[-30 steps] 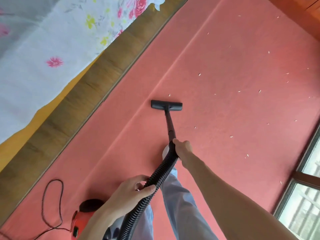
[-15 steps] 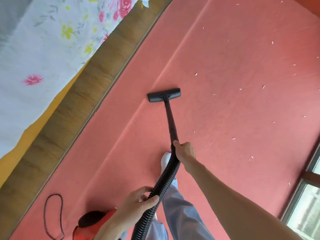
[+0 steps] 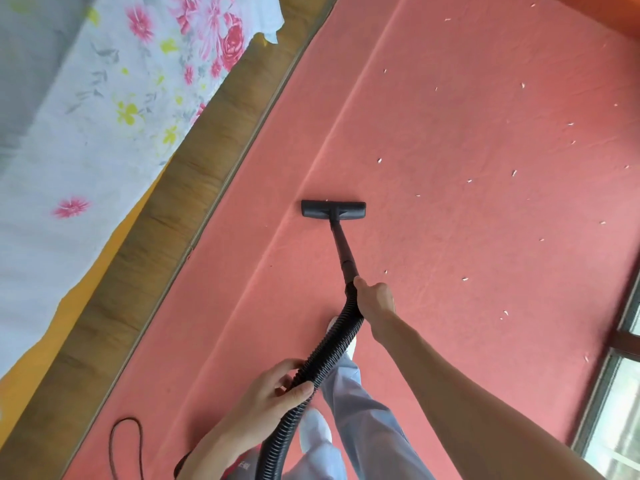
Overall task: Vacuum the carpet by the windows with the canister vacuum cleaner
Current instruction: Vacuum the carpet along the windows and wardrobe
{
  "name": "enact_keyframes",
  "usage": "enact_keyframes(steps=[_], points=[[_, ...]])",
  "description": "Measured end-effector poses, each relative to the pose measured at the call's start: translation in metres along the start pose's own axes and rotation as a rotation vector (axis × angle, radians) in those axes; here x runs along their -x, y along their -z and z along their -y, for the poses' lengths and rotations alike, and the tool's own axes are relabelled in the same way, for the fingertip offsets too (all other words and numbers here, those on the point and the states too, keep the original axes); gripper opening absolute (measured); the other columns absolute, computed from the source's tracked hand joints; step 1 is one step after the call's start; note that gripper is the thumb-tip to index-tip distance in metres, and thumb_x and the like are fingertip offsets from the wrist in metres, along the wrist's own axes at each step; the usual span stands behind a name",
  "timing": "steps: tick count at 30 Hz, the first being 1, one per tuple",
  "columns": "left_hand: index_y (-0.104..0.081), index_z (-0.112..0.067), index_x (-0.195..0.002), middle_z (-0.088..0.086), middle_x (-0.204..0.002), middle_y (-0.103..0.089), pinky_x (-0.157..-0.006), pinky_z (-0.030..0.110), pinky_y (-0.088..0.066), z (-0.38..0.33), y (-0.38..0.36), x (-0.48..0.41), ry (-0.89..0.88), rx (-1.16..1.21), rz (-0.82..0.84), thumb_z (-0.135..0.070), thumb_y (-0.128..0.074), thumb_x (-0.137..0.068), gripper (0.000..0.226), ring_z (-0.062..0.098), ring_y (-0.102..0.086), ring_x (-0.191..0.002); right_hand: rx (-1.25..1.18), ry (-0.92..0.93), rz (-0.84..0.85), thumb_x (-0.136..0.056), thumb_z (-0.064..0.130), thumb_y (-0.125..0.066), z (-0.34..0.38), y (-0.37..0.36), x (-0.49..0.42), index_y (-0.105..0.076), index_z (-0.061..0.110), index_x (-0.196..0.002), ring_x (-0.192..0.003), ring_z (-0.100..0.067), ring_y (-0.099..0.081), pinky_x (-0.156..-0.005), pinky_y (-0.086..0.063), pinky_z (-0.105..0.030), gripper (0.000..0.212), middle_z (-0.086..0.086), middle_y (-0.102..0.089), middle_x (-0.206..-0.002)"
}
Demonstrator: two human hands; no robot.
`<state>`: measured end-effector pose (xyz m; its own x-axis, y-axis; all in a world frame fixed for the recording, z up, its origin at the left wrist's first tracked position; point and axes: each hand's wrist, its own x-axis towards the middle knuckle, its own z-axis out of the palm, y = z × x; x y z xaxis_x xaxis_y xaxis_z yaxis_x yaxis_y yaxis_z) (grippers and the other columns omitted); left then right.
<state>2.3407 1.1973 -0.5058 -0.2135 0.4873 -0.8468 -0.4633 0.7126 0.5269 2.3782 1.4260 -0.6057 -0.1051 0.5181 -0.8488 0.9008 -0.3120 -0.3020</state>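
Note:
A black floor nozzle (image 3: 333, 209) lies flat on the red carpet (image 3: 450, 220), joined to a black wand (image 3: 343, 251). My right hand (image 3: 375, 299) grips the wand's lower end where the ribbed black hose (image 3: 322, 362) begins. My left hand (image 3: 273, 396) holds the hose farther down. The red canister is almost hidden under my left arm at the bottom edge. Small white scraps (image 3: 379, 160) dot the carpet ahead and to the right of the nozzle.
A wooden bed frame (image 3: 166, 230) with a floral sheet (image 3: 104, 98) runs along the left. A window frame (image 3: 609, 393) borders the right. A black power cord (image 3: 126, 441) loops on the carpet at the lower left. My legs in pale trousers (image 3: 360, 420) stand below the hose.
The nozzle slid forward and then came back toward me, twisting slightly. My hands kept their grip on wand and hose. The canister has dropped nearly out of view.

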Motion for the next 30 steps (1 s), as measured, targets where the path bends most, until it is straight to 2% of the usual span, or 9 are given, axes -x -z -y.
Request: enact_keyframes(steps=[3, 7, 9, 12, 14, 16, 21, 25, 30], points=[[-0.072, -0.029, -0.109, -0.001, -0.083, -0.073, -0.085, 0.040, -0.055, -0.007, 0.018, -0.001, -0.011, -0.007, -0.021, -0.034, -0.072, -0.089, 0.021, 0.027, -0.072, -0.087, -0.044, -0.021, 0.015, -0.092, 0.035, -0.052, 0.012, -0.009, -0.002, -0.062, 0.001, -0.091, -0.069, -0.023, -0.053, -0.062, -0.043, -0.033, 0.035, -0.006, -0.055, -0.072], [-0.073, -0.039, -0.102, 0.010, -0.091, -0.074, -0.076, 0.029, -0.054, -0.014, 0.038, -0.010, 0.053, -0.012, -0.016, -0.043, -0.075, -0.083, 0.020, 0.016, -0.073, -0.082, -0.063, -0.019, 0.011, -0.093, 0.039, -0.054, 0.028, -0.026, -0.012, -0.060, 0.004, -0.088, -0.071, -0.025, -0.056, -0.065, -0.047, -0.036, 0.036, -0.006, -0.056, -0.071], [-0.072, -0.040, -0.100, 0.007, -0.085, -0.073, -0.066, 0.021, -0.047, -0.014, 0.045, -0.018, 0.084, -0.006, 0.000, -0.040, -0.075, -0.085, 0.015, 0.009, -0.070, -0.074, -0.081, -0.022, 0.003, -0.092, 0.039, -0.056, 0.036, -0.034, -0.017, -0.061, 0.004, -0.089, -0.073, -0.027, -0.059, -0.069, -0.053, -0.039, 0.036, -0.008, -0.058, -0.074], [-0.071, -0.035, -0.102, -0.005, -0.078, -0.070, -0.067, 0.019, -0.046, -0.014, 0.054, -0.028, 0.105, -0.003, 0.055, -0.034, -0.073, -0.089, 0.014, 0.004, -0.067, -0.072, -0.102, -0.019, -0.012, -0.089, 0.039, -0.058, 0.043, -0.045, -0.022, -0.060, 0.006, -0.085, -0.072, -0.026, -0.060, -0.074, -0.057, -0.042, 0.034, -0.009, -0.060, -0.077], [-0.071, -0.031, -0.103, -0.006, -0.079, -0.070, -0.070, 0.021, -0.048, -0.010, 0.061, -0.033, 0.118, 0.001, 0.083, -0.033, -0.072, -0.090, 0.013, 0.006, -0.068, -0.073, -0.097, -0.017, -0.027, -0.088, 0.038, -0.059, 0.045, -0.052, -0.024, -0.059, 0.007, -0.082, -0.072, -0.026, -0.059, -0.071, -0.055, -0.039, 0.032, -0.008, -0.060, -0.077], [-0.071, -0.032, -0.101, 0.005, -0.087, -0.072, -0.069, 0.022, -0.047, -0.004, 0.071, -0.036, 0.131, -0.010, 0.105, -0.036, -0.071, -0.090, 0.012, 0.009, -0.068, -0.076, -0.088, -0.021, -0.032, -0.088, 0.039, -0.059, 0.042, -0.061, -0.024, -0.059, 0.006, -0.082, -0.071, -0.025, -0.058, -0.067, -0.052, -0.038, 0.034, -0.008, -0.059, -0.076], [-0.072, -0.034, -0.101, 0.013, -0.103, -0.072, -0.076, 0.038, -0.049, 0.017, 0.094, -0.038, 0.178, 0.001, 0.170, -0.048, -0.072, -0.081, 0.025, 0.033, -0.072, -0.096, -0.061, -0.041, 0.001, -0.088, 0.040, -0.058, 0.025, -0.082, -0.016, -0.058, 0.008, -0.075, -0.058, -0.020, -0.049, -0.052, -0.039, -0.028, 0.035, -0.004, -0.053, -0.067], [-0.072, -0.034, -0.102, 0.005, -0.095, -0.072, -0.078, 0.039, -0.048, 0.022, 0.103, -0.035, 0.184, 0.022, 0.212, -0.051, -0.073, -0.077, 0.031, 0.031, -0.072, -0.095, -0.078, -0.044, -0.009, -0.088, 0.039, -0.057, 0.018, -0.091, -0.008, -0.062, 0.007, -0.080, -0.061, -0.021, -0.050, -0.054, -0.038, -0.028, 0.033, -0.006, -0.054, -0.071], [-0.072, -0.033, -0.106, 0.006, -0.087, -0.064, -0.077, 0.038, -0.049, 0.011, 0.100, -0.031, 0.099, 0.029, 0.252, -0.044, -0.073, -0.086, 0.023, 0.021, -0.069, -0.084, -0.204, -0.099, -0.161, -0.089, 0.032, -0.056, 0.021, -0.084, 0.005, -0.056, 0.008, -0.072, -0.067, -0.023, -0.054, -0.061, -0.046, -0.033, 0.029, -0.008, -0.057, -0.073]])
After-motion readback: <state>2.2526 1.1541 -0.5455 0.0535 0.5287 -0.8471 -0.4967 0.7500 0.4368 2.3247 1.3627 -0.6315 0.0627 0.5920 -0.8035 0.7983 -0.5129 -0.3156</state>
